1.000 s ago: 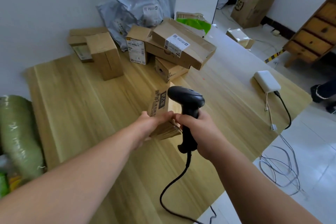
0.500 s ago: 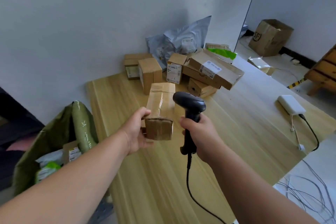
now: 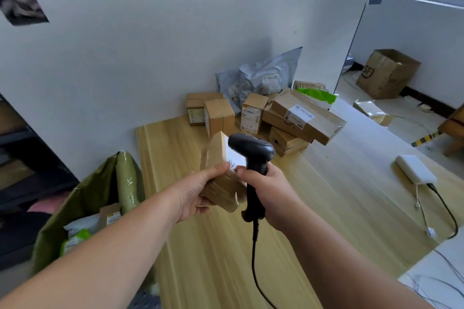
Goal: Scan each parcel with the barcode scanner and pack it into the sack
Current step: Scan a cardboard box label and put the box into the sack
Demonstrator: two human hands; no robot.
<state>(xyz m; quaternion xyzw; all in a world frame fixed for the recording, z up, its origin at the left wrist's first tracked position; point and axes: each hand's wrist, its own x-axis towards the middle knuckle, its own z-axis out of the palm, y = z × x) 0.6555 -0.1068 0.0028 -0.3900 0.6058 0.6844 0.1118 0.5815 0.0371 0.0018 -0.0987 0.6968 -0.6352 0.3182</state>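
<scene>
My left hand (image 3: 198,193) grips a small brown cardboard parcel (image 3: 221,170) above the wooden table (image 3: 326,195), tilted so its white label faces right. My right hand (image 3: 271,193) holds the black barcode scanner (image 3: 252,155) by its handle, its head right against the label. The scanner's cable hangs down toward me. A green sack (image 3: 85,198) stands open at the table's left edge with several parcels inside. A pile of cardboard boxes (image 3: 283,118) and grey mailer bags (image 3: 263,80) lies at the table's far end against the white wall.
A white power bank (image 3: 415,168) with cables lies on the table's right side. Beyond the table, on the floor, stands an open brown box (image 3: 388,73). Dark shelving (image 3: 22,170) stands left of the sack. Loose wires lie on the floor at lower right.
My left hand has lifted the parcel off the table and turned it so the label meets the scanner. My view has tilted up, and the sack has come into sight.
</scene>
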